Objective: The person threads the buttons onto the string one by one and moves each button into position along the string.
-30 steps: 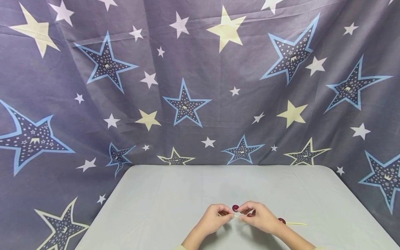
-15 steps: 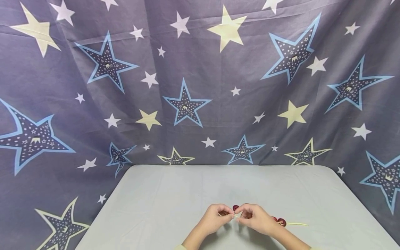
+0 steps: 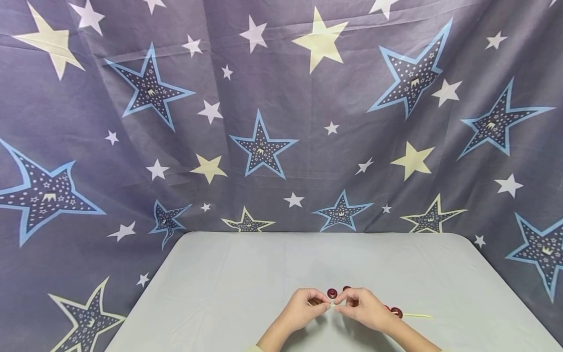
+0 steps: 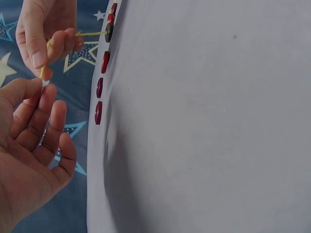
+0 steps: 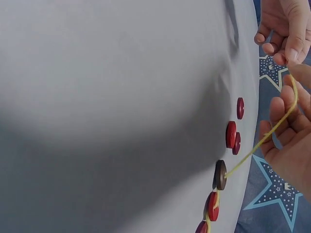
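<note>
My left hand (image 3: 303,310) pinches the white tip (image 4: 45,83) of a yellow string, thumb against index finger. Just across from it, my right hand (image 3: 364,309) pinches the yellow string (image 5: 265,140) close to that tip; the fingertips of both hands nearly meet. From the right hand the string slants down to a brown button (image 5: 221,174) on the table. Beyond the brown one, the string passes through red buttons (image 5: 214,206). Loose dark red buttons (image 5: 240,108) lie by the table edge, apart from the string; one dark red button (image 3: 332,293) shows just behind the fingertips.
A white-covered table (image 3: 246,274) lies under both hands. The string's far end (image 3: 418,315) rests on the cloth at the right, past the strung buttons. A dark curtain with printed stars (image 3: 281,98) hangs behind and beside the table.
My right hand shifted slightly left and its fingers closed in on the string tip, then drew a little apart. Buttons it had covered now show behind it and beside its wrist. The left hand stayed nearly still.
</note>
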`<state>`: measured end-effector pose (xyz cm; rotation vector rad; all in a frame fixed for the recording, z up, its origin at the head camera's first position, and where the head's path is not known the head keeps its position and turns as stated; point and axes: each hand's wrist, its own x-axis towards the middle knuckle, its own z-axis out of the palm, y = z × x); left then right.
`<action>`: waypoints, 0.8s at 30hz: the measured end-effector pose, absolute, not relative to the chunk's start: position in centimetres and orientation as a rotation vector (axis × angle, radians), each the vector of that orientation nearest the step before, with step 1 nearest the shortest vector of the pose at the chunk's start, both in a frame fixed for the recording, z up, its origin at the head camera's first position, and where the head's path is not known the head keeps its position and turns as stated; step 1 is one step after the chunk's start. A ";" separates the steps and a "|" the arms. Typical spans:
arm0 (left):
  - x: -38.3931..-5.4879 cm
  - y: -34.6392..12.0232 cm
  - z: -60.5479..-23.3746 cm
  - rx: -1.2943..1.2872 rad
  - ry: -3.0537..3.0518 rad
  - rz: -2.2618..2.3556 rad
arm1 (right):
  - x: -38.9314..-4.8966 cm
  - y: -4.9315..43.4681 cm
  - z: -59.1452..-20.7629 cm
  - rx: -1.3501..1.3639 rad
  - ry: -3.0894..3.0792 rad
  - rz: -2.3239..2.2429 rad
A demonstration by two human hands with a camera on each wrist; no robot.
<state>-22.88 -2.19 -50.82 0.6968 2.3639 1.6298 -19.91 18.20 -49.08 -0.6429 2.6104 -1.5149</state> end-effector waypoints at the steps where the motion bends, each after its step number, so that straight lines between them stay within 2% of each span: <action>1: -22.9 -2.1 -50.9 0.697 2.364 1.630 | -19.9 18.2 -49.1 -0.648 2.616 -1.512; 14: -23.4 -2.2 -51.1 0.574 2.404 1.642 | -19.9 19.6 -49.6 -0.669 2.624 -1.587; 24: -24.4 -0.9 -51.2 0.624 2.685 1.356 | -19.7 20.7 -49.6 -0.624 2.639 -1.598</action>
